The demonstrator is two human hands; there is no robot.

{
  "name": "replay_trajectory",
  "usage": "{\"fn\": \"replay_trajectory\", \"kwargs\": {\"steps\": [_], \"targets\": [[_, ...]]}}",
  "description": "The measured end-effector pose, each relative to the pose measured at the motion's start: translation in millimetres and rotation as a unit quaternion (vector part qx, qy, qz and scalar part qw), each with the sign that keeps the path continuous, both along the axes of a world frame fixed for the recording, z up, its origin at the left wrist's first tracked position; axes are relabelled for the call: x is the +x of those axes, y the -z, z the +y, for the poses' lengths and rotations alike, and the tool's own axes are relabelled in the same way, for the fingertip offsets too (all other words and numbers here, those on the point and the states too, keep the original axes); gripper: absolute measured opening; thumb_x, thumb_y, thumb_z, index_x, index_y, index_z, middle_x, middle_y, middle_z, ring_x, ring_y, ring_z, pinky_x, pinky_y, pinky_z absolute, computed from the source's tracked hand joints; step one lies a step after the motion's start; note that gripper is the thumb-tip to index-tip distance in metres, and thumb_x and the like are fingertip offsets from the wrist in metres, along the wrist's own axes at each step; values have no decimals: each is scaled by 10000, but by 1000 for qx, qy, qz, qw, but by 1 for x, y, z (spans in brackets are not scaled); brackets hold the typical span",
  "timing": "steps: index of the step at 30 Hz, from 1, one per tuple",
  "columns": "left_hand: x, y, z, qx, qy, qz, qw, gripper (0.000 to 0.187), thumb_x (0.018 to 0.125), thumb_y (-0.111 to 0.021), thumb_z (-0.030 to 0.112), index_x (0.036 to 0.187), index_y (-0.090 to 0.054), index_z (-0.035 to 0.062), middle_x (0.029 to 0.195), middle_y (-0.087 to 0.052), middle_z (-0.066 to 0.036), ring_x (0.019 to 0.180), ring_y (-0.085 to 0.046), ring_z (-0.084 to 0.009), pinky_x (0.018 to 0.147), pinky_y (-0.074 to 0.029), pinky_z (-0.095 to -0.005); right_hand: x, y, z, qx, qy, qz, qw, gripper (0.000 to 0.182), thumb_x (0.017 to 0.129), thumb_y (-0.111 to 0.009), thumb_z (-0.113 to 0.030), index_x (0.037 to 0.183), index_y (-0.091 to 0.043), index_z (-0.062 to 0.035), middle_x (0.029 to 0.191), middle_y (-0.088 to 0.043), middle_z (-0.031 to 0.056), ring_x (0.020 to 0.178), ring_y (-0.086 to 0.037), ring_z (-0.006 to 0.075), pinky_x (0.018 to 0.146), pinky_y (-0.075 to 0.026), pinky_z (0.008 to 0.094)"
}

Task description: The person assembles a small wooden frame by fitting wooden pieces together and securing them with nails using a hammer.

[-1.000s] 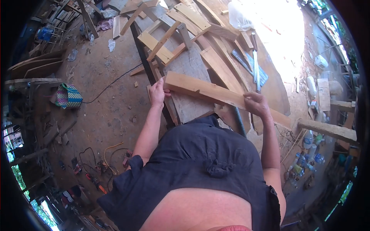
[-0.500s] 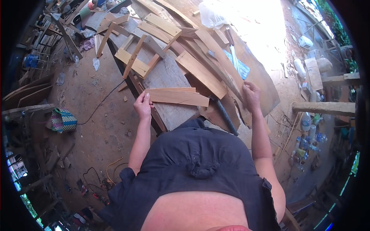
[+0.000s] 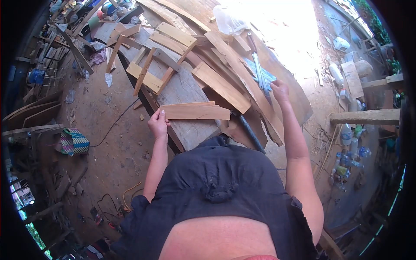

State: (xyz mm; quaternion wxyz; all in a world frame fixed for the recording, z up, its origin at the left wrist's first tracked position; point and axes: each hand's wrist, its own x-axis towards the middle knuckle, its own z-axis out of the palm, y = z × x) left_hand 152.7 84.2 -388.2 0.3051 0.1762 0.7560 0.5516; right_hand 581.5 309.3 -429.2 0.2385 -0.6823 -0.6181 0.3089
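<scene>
My left hand pinches two thin, overlapping wooden boards by their left end, thumb on top. The boards stretch to the right above a wide grey plank. My right hand is closed, its fingers at the right edge of a crumpled light-blue sheet; whether they grip it cannot be made out. Across that sheet lies a long metal-bladed tool with a brown handle. Just left of the blade runs a long rough-edged plank.
A nailed wooden frame and a loose board lie on the pile ahead. A dark tube is near my lap. At left stands a woven basket; at right are plastic bottles and a wooden beam.
My right hand has moved up from the long plank's edge to the blue sheet. That plank has shifted left, uncovering more of the blade. My left hand still holds the thin boards.
</scene>
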Motion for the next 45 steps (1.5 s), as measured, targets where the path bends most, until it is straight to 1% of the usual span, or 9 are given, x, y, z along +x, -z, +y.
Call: {"fn": "replay_trajectory", "kwargs": {"steps": [16, 23, 30, 35, 37, 39, 40, 41, 45], "targets": [[1, 4, 0, -11, -16, 23, 1000, 242, 871, -568, 94, 1095, -609, 13, 742, -588, -6, 503, -456, -28, 374, -428, -190, -81, 3, 134, 2, -18, -130, 991, 503, 737, -641, -310, 1133, -570, -9, 1079, -597, 212, 1032, -569, 324, 875, -448, 387], [2, 3, 0, -10, -7, 21, 1000, 229, 876, -565, 105, 1077, -609, 4, 774, -582, -4, 517, -456, -23, 374, -422, -183, -114, -20, 161, -109, -17, -232, 967, 431, 782, -597, -340, 1125, -570, -80, 1102, -593, 166, 1075, -557, 313, 890, -451, 406], [4, 1, 1, -23, -17, 23, 999, 248, 884, -554, 106, 1106, -598, 6, 754, -579, 6, 519, -453, -16, 402, -418, -169, -127, -4, 176, -92, -12, -277, 956, 311, 819, -538, -196, 1099, -526, -60, 1107, -595, 179, 1061, -571, 313, 855, -467, 412], [5, -2, 2, -21, -17, 20, 999, 251, 884, -555, 108, 1108, -596, 2, 760, -583, 3, 521, -454, -15, 402, -419, -170, -113, -9, 189, -120, 14, -200, 972, 460, 762, -554, -221, 1164, -498, -6, 1124, -583, 212, 1075, -558, 337, 894, -440, 397], [6, -4, 4, -31, -20, 15, 999, 252, 884, -556, 110, 1108, -595, 1, 762, -585, 2, 522, -455, -15, 402, -419, -170, -87, 36, 216, -105, 6, -130, 986, 568, 720, -598, -284, 1181, -493, 32, 1159, -563, 224, 1096, -543, 340, 925, -420, 385], [6, -3, 2, -15, -22, 20, 999, 250, 880, -564, 112, 1102, -599, 2, 754, -583, 3, 523, -455, -13, 400, -417, -168, -61, 72, 236, -99, -11, -48, 994, 555, 718, -630, -275, 1121, -480, 75, 1007, -597, 257, 923, -613, 329, 779, -490, 368], [5, 1, 1, -27, -30, 16, 999, 250, 880, -564, 112, 1102, -599, 2, 754, -583, 3, 523, -455, -13, 400, -417, -168, -79, 5, 189, -81, 33, 18, 996, 430, 737, -644, -237, 1002, -495, 68, 844, -606, 189, 719, -635, 266, 608, -505, 360], [3, 5, 1, -16, -25, 29, 999, 249, 877, -568, 113, 1097, -601, 2, 755, -576, 4, 523, -458, -14, 398, -418, -169, -66, 10, 187, -97, 38, 174, 979, 408, 744, -675, -268, 948, -487, 31, 746, -580, 81, 620, -598, 205, 562, -481, 347], [1, 10, -2, 3, -23, 51, 998, 214, 856, -585, 115, 1038, -623, 9, 855, -485, -16, 530, -499, -52, 380, -445, -197, -52, -53, 156, 55, 88, 319, 942, 201, 805, -638, -85, 905, -510, 33, 740, -596, 115, 604, -622, 190, 520, -501, 269]]}}
